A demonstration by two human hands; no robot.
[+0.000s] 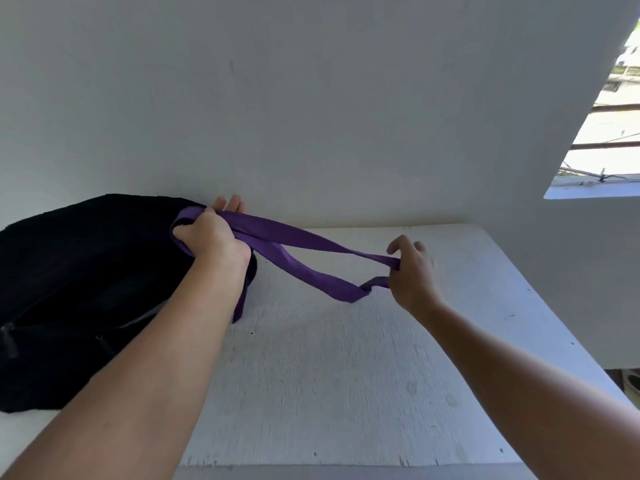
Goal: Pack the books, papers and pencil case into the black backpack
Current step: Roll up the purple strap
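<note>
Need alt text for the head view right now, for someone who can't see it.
Two hands stretch a purple strap of the black backpack, which lies on a white table: the left hand grips it at the bag, the right hand pinches its far end.

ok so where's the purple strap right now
In the head view the purple strap stretches above the white table, from the left hand at the black backpack across to the right hand.
</note>
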